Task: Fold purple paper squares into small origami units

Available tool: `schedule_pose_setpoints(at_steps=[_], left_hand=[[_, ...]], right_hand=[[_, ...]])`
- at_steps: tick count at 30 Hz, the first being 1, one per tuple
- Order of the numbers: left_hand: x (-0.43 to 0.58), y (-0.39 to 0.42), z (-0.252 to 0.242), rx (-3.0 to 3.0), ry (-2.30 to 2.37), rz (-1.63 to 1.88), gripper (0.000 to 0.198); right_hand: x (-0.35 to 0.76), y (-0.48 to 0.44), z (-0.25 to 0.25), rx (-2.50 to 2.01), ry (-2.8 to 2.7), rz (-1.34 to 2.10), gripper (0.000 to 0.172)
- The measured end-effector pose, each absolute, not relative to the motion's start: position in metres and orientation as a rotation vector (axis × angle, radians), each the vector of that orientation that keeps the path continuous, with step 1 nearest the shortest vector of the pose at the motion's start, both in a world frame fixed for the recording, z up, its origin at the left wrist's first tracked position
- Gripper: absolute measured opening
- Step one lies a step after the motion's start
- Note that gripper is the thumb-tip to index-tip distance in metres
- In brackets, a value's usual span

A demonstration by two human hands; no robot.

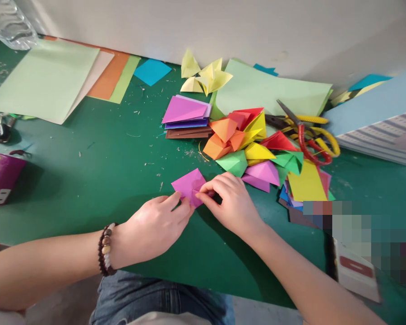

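A creased magenta square of folding paper is between my two hands, just above the green table. My left hand grips its lower left side, fingers curled over the edge. At the paper's right corner, my right hand pinches with thumb and forefinger. Part of the paper is hidden by my fingers. Beyond my right hand lie folded paper pieces: a green one, a pink one, an orange cluster and a yellow one. Above the held paper sits a stack of coloured squares.
Red-handled scissors lie right of the folded pieces, over yellow-handled ones. Large pale green sheets cover the back left. Pale yellow folded pieces lie against the wall. A purple box stands at far left, a phone-like slab at lower right.
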State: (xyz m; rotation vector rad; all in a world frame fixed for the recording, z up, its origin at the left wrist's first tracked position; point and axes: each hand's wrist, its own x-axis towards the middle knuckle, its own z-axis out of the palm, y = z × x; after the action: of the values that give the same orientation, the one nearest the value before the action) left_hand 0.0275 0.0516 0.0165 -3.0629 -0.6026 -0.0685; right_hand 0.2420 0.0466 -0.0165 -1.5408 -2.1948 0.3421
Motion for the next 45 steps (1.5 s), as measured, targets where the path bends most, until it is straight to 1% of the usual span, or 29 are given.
schedule_pose_setpoints(at_steps=[7, 13, 22, 26, 32, 37, 45], left_hand=[[0.027, 0.052, 0.014, -3.1, -0.622, -0.067, 0.035], [0.026, 0.065, 0.016, -3.259, -0.77, -0.049, 0.033], [0.02, 0.082, 0.011, -3.361, -0.629, -0.211, 0.034], [0.019, 0.082, 0.011, -3.369, -0.614, -0.202, 0.032], [0.021, 0.077, 0.01, -3.336, -0.64, -0.185, 0.039], [0.021, 0.075, 0.011, -3.314, -0.647, -0.208, 0.031], [0.021, 0.072, 0.014, -3.33, -0.728, -0.184, 0.037]], right_hand=[[0.241, 0.046, -0.017, -1.575, -2.183, 0.341, 0.018], [0.242, 0.046, -0.019, -1.564, -2.177, 0.362, 0.013], [0.243, 0.043, -0.022, -1.52, -2.211, 0.239, 0.01], [0.243, 0.044, -0.023, -1.485, -2.222, 0.197, 0.012], [0.243, 0.045, -0.022, -1.396, -2.236, 0.068, 0.015], [0.245, 0.033, -0.016, -1.342, -2.32, -0.084, 0.012], [0.241, 0.026, -0.017, -1.303, -2.393, 0.047, 0.021]])
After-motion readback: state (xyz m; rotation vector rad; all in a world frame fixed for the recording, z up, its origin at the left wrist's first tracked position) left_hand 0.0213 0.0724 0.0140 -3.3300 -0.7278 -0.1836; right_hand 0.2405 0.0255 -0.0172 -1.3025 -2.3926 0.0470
